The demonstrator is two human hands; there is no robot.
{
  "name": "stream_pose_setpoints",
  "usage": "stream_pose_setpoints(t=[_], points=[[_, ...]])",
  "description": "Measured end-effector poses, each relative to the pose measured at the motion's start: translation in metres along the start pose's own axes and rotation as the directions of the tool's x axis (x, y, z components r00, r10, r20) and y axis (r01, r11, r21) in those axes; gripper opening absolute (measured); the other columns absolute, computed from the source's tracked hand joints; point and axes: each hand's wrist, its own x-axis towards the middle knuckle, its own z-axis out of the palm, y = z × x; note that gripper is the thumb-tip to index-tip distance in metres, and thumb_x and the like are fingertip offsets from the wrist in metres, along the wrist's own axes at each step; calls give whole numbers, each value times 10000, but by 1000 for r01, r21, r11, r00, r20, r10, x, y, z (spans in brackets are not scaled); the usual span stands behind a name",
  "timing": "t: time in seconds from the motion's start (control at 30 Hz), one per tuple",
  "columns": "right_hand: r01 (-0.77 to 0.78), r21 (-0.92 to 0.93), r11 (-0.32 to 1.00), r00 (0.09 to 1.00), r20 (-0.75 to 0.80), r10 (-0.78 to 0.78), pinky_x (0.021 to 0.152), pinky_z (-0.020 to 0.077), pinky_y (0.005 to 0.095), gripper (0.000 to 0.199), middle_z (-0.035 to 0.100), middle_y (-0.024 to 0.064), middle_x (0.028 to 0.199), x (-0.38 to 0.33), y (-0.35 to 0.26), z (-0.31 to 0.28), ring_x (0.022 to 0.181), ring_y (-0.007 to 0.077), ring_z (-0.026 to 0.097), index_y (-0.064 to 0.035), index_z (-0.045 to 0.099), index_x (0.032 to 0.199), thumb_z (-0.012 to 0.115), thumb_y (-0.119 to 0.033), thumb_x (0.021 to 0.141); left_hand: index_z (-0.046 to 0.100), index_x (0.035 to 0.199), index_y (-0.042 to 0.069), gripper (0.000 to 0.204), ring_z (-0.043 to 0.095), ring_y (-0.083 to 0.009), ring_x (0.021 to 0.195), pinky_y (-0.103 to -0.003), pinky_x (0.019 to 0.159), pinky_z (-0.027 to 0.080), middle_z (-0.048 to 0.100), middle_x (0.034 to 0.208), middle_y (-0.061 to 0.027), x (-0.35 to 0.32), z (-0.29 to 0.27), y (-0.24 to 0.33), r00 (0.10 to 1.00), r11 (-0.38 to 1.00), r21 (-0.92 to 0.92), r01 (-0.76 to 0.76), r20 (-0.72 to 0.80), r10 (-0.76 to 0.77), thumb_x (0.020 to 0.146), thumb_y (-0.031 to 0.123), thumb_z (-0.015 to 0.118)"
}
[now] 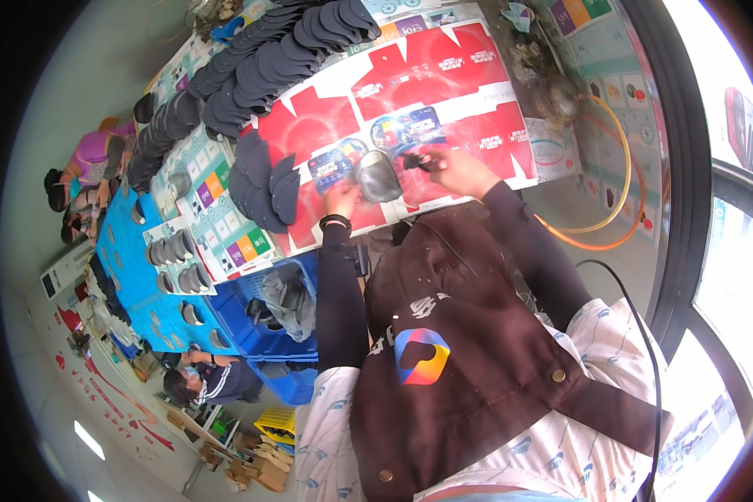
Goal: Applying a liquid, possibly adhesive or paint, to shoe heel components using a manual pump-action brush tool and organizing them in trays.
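Observation:
On the red printed sheet in front of me lies a dark grey, shiny, rounded piece (380, 176), shaped like a shallow cup. My left hand (341, 199) pinches its left edge. Just to its right, my right hand (460, 171) is closed around a small black object (418, 161) whose kind I cannot make out. To the left of my left hand, several dark grey curved flat pieces (263, 180) overlap in a loose stack. More of these curved pieces (284, 63) lie in long overlapping rows at the far left.
The red sheet (309, 125) covers the tabletop. Yellow and orange hoses (627, 167) loop down at the right. Blue crates (247, 314), one holding a clear plastic bag, stand left below the table. Beyond is a blue-covered table (134, 268) with similar pieces; several people (201, 381) sit nearby.

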Motion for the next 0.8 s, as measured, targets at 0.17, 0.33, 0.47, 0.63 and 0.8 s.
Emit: stream_pose_setpoints(t=[0.17,0.33,0.47,0.63,0.8], points=[[-5,191,982,997,-81,20,850,508,397,407,702,208,958,1,10,-28,954,333,683,-36,669,1159,696,-216,794,696,899,22,175,637,-105,671,-254,615,504,707,797,-22,1,-5,29,992,956,270,-118,65,104,889,197,704],[-217,148,965,976,21,217,660,502,306,465,718,79,969,-8,-8,-35,821,106,620,-25,643,1271,697,-124,820,619,933,55,61,642,-116,777,-281,704,538,653,846,-10,-76,-87,44,975,970,-93,-223,-26,221,945,113,636],[-161,282,946,955,-197,221,436,449,277,349,724,61,852,-30,-17,-37,567,124,603,-9,736,1086,671,-193,797,579,1015,62,57,680,-229,905,-391,823,577,661,985,-82,-111,-196,39,973,594,-779,-200,-88,212,962,82,576],[-170,285,943,965,-146,218,467,456,245,376,728,56,912,-25,-47,-8,746,119,670,-17,687,1135,557,-98,792,482,1338,46,398,606,-334,1175,-474,1001,510,578,1299,-152,-94,-364,-56,878,402,-786,-469,-465,115,959,113,583],[-147,277,950,964,-173,200,584,514,258,358,730,94,898,-20,-80,27,791,153,680,2,668,1085,548,-27,749,520,1304,75,448,625,-315,1102,-430,889,580,595,1244,-102,38,-492,-162,794,250,-807,-535,-582,-178,889,143,672]])
